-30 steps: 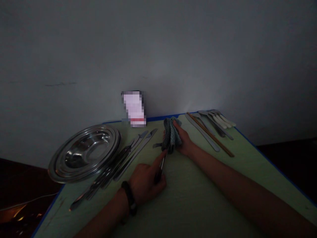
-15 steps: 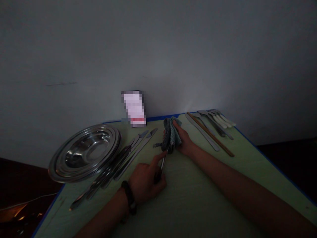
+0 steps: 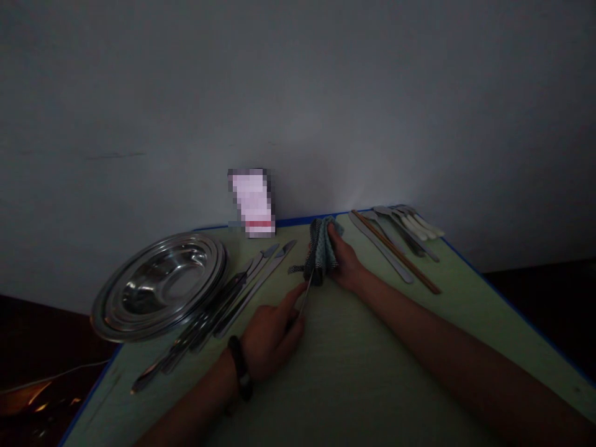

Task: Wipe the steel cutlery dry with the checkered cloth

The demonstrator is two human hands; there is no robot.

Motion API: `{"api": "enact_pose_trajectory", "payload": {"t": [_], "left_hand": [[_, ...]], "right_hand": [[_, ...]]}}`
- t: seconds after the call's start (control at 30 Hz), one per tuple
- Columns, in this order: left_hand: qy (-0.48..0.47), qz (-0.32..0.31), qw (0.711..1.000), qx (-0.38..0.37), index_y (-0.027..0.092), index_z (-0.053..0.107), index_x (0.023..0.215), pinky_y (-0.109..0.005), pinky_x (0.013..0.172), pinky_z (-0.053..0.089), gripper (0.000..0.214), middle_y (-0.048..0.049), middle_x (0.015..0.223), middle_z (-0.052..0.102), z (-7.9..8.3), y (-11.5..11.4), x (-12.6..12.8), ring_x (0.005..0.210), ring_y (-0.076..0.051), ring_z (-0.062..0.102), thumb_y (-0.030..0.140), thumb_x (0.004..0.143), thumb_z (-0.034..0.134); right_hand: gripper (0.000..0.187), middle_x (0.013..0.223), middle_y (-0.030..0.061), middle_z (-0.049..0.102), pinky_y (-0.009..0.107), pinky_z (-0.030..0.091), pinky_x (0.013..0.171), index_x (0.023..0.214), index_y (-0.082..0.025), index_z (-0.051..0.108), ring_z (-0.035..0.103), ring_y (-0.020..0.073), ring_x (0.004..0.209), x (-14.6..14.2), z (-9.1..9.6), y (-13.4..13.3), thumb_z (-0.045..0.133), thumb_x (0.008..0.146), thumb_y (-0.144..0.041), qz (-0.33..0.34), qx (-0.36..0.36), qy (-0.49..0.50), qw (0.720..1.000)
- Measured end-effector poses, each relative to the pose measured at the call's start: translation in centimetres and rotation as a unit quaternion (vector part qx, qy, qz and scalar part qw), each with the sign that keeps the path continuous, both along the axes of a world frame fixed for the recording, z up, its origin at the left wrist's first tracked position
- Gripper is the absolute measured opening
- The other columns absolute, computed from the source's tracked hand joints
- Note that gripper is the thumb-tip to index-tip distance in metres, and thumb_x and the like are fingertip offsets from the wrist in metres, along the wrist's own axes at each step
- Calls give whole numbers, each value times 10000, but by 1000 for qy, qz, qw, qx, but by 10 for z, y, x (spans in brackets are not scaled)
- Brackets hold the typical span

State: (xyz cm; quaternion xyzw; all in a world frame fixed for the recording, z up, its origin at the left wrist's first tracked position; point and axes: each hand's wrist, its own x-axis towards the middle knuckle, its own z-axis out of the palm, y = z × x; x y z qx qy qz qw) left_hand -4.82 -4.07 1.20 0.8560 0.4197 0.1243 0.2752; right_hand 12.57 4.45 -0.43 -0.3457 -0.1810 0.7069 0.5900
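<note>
My left hand (image 3: 275, 335), with a dark bead bracelet at its wrist, is closed around a slim metal piece of cutlery (image 3: 305, 299). The far end of this piece goes into a folded blue-grey checked cloth (image 3: 327, 248), so its kind is hidden. My right hand (image 3: 345, 261) grips that cloth from the right, thumb on top. Left of my hands, several knives and other metal cutlery (image 3: 223, 304) lie side by side. To the right are a table knife (image 3: 382, 248), a pair of wooden chopsticks (image 3: 395, 253) and several spoons (image 3: 405, 233), some with white handles.
Stacked shiny metal plates or bowls (image 3: 161, 285) stand at the table's left edge, partly over it. A phone with a blurred screen (image 3: 254, 202) leans on the grey wall (image 3: 372, 112) behind. The pale green table (image 3: 372, 372) has blue edging.
My left hand has turned slightly, and the cutlery piece now shows as a thinner line. The cloth in my right hand has shifted a little, showing more of its light-blue side.
</note>
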Motion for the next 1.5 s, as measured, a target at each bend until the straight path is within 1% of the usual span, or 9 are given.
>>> {"api": "enact_pose_trajectory", "payload": {"t": [0.37, 0.53, 0.7, 0.8, 0.9, 1.07, 1.2, 1.37, 1.5], "left_hand": [[-133, 63, 980, -135, 163, 492, 1192, -221, 508, 404, 355, 44, 555, 562, 3, 2, 1, 490, -126, 529, 359, 956, 312], [-159, 56, 970, -178, 149, 489, 1163, -230, 522, 396, 344, 43, 564, 539, 2, 4, 0, 500, -121, 498, 381, 941, 367], [-296, 88, 920, -242, 178, 356, 1277, -218, 495, 371, 417, 48, 640, 515, 3, 5, -2, 522, -108, 466, 384, 921, 425], [-338, 96, 901, -253, 193, 398, 1205, -211, 476, 351, 348, 52, 642, 505, 2, 4, -1, 503, -95, 445, 380, 916, 448], [-377, 72, 882, -275, 181, 459, 1089, -212, 477, 370, 286, 37, 641, 526, 1, 3, -1, 508, -95, 469, 399, 904, 478], [-483, -2, 805, -344, 166, 441, 1181, -261, 521, 474, 372, -78, 875, 646, 2, 4, -4, 717, -193, 633, 361, 873, 515], [-467, -15, 813, -347, 163, 400, 1207, -281, 571, 521, 405, -127, 994, 671, 4, 0, -2, 792, -207, 660, 316, 874, 572], [-439, 32, 835, -330, 199, 362, 1018, -246, 541, 512, 288, -85, 917, 706, 1, -2, 4, 692, -160, 669, 328, 885, 582], [-399, 70, 858, -316, 196, 362, 936, -216, 520, 492, 227, -59, 889, 701, -4, -1, 5, 636, -119, 642, 316, 903, 552]], "right_hand": [[272, 680, -3, 682, 301, 496, 774, 763, -172, 636, 642, 160, 722, -4, -5, -3, 713, 665, -414, 4, 89, -130, 988], [248, 700, 12, 678, 319, 508, 777, 761, -180, 620, 649, 181, 787, -5, -2, -3, 682, 705, -414, 0, 56, -83, 995], [208, 770, 18, 676, 334, 529, 774, 811, -213, 601, 640, 188, 867, -1, -7, 6, 582, 798, -420, -46, 13, 10, 999], [212, 798, 13, 675, 349, 535, 770, 824, -225, 594, 635, 189, 879, 2, -13, 12, 562, 808, -434, -47, 4, 46, 998], [218, 790, 8, 677, 365, 533, 773, 830, -228, 597, 634, 192, 861, 4, -17, 14, 569, 800, -442, -33, 12, 51, 998], [198, 718, -10, 664, 349, 530, 767, 798, -229, 605, 632, 181, 798, 5, -15, 12, 566, 810, -423, -64, 5, 51, 997], [203, 632, -20, 624, 327, 530, 754, 782, -209, 612, 625, 166, 730, 5, -10, 7, 543, 838, -392, -74, -10, 44, 996], [280, 651, -17, 628, 341, 532, 740, 777, -207, 606, 621, 169, 717, 4, -10, 4, 621, 762, -487, -89, -1, -7, 996], [342, 670, -3, 644, 364, 533, 735, 789, -229, 591, 627, 189, 753, 3, -8, 6, 511, 800, -561, -98, -3, 23, 995]]}}
